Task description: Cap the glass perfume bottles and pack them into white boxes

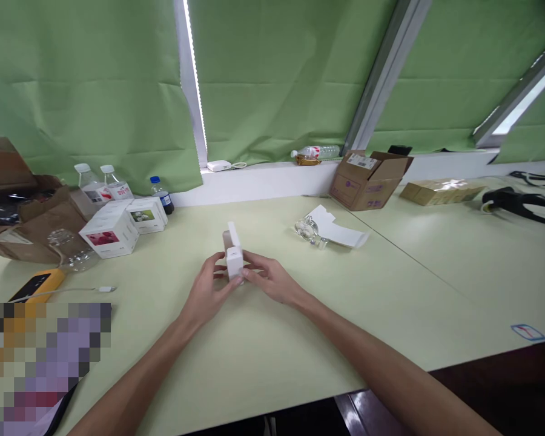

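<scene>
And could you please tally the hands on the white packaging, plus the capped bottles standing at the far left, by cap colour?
Hands on the white packaging: 2 (left hand, right hand)
White-capped bottles: 2
Blue-capped bottle: 1
Total: 5

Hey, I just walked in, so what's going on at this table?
A person is handling a small white box, holding it between the left hand and right hand. A narrow white piece, perhaps a flap, stands up at its far end; whether its base touches the table is hard to tell. Off to the right, some clear pieces lie beside a white folded sheet, with an open cardboard box beyond them.
</scene>
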Action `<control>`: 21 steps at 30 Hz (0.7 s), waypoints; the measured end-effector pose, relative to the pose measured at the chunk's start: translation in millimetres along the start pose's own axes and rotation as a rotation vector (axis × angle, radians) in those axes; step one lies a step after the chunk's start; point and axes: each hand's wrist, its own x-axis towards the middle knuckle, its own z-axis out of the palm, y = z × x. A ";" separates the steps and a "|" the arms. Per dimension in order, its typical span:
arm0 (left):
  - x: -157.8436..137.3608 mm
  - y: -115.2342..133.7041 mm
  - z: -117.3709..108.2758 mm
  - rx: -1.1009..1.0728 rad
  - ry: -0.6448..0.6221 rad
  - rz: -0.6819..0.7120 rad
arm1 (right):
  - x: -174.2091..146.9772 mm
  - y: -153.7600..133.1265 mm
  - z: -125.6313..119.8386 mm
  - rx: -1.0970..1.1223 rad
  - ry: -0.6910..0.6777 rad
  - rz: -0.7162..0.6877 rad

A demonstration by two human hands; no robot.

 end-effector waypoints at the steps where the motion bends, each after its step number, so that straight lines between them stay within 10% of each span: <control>1: 0.5 0.1 -0.2 -0.030 0.006 -0.023 | -0.5 -0.5 -0.6 -0.005 -0.016 0.009; 21: 27.8 -33.3 -38.3 -0.230 0.299 -0.419 | -4.3 -2.0 -2.4 -0.170 -0.087 -0.005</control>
